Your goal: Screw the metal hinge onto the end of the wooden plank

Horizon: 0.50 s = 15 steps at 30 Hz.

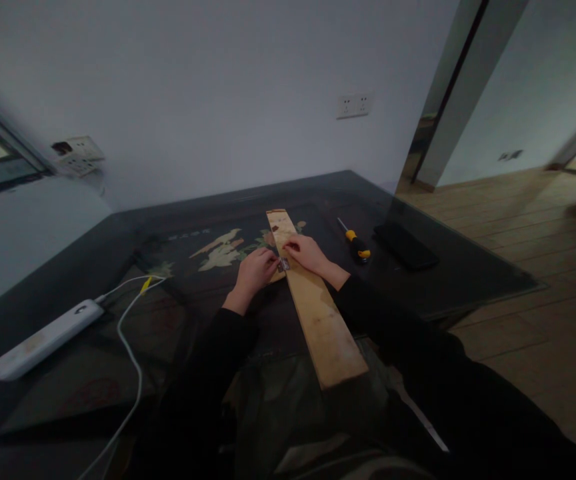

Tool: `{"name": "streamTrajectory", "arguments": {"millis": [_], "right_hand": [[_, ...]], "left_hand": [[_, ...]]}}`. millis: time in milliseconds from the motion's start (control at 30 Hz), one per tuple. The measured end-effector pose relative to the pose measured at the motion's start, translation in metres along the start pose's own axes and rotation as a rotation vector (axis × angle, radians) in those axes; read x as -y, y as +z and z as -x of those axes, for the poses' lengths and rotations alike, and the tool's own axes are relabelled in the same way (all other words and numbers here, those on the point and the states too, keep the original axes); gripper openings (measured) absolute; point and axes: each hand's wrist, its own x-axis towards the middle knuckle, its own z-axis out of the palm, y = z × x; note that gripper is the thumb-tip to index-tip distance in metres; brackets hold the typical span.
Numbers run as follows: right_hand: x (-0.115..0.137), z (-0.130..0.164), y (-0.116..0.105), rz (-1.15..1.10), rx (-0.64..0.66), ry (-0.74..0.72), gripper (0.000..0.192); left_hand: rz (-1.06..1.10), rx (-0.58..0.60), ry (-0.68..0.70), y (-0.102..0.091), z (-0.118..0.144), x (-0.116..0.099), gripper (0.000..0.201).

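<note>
A long pale wooden plank (pixel 318 313) lies across the dark glass table (pixel 118 247), its near end over my lap. A small dark metal piece (pixel 283 265), perhaps a hinge, sits on the plank's left edge. My left hand (pixel 254 270) pinches that piece from the left side. Resting on top of the plank, my right hand (pixel 308 253) touches the same piece with its fingertips from the right. Both sleeves are black.
A yellow-and-black screwdriver (pixel 354 241) lies right of the plank, with a black phone (pixel 405 245) beyond it. A white power strip (pixel 43 339) with white cables (pixel 131 360) sits at the left. The table's right edge meets a wooden floor (pixel 533 267).
</note>
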Motion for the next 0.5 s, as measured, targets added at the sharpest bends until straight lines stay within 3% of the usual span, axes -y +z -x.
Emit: {"name": "streamTrajectory", "arguments": {"millis": [167,500], "right_hand": [[-0.001,0.0,0.001,0.002,-0.002,-0.013,0.02],[0.001,0.001,0.0,-0.018,-0.013,-0.008,0.018]], "left_hand": [[0.025,-0.022,-0.011,0.0,-0.001,0.002,0.006],[0.1,0.04,0.012,-0.003,-0.002,0.011,0.008]]}}
